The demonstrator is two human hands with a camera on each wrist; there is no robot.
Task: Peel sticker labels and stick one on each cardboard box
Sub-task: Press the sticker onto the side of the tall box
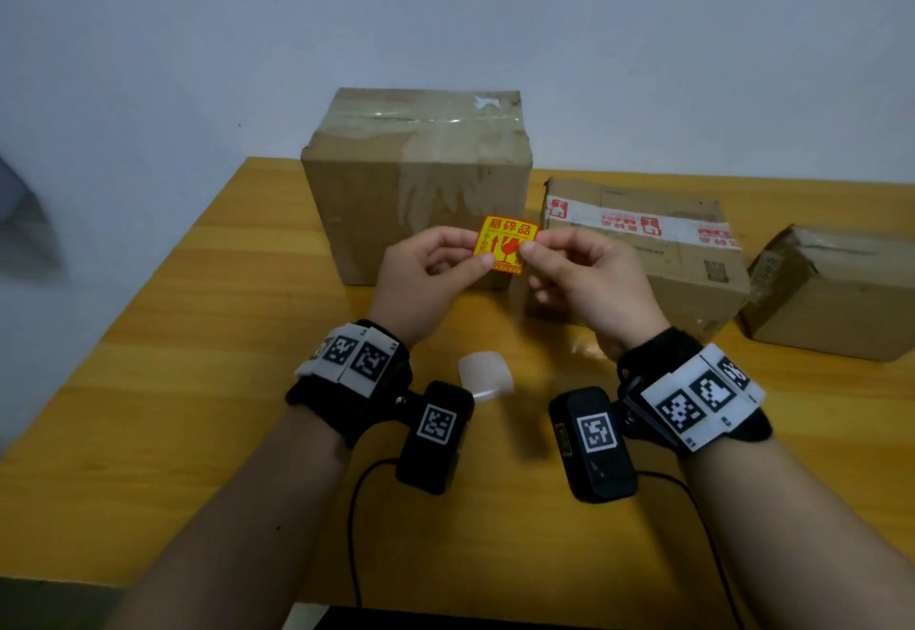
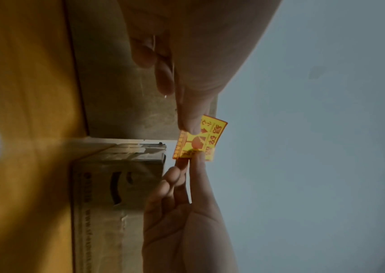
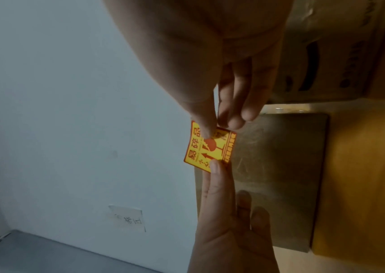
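A yellow sticker [image 1: 506,243] with red print is held up in the air in front of the tall cardboard box [image 1: 421,184]. My left hand [image 1: 482,259] pinches its lower left edge and my right hand [image 1: 529,250] pinches its right edge. In the left wrist view the sticker [image 2: 200,140] curves slightly between the left hand [image 2: 192,129] and the right hand [image 2: 193,162]. The right wrist view shows the sticker [image 3: 210,147] face on, under my right hand [image 3: 210,129]. A flatter taped box [image 1: 643,243] and a smaller box [image 1: 832,292] stand to the right.
All boxes stand on a yellow wooden table [image 1: 198,332] against a pale wall. A small whitish translucent sheet [image 1: 485,376] lies on the table between my wrists. Black cables [image 1: 354,520] trail from the wrist cameras toward the near edge.
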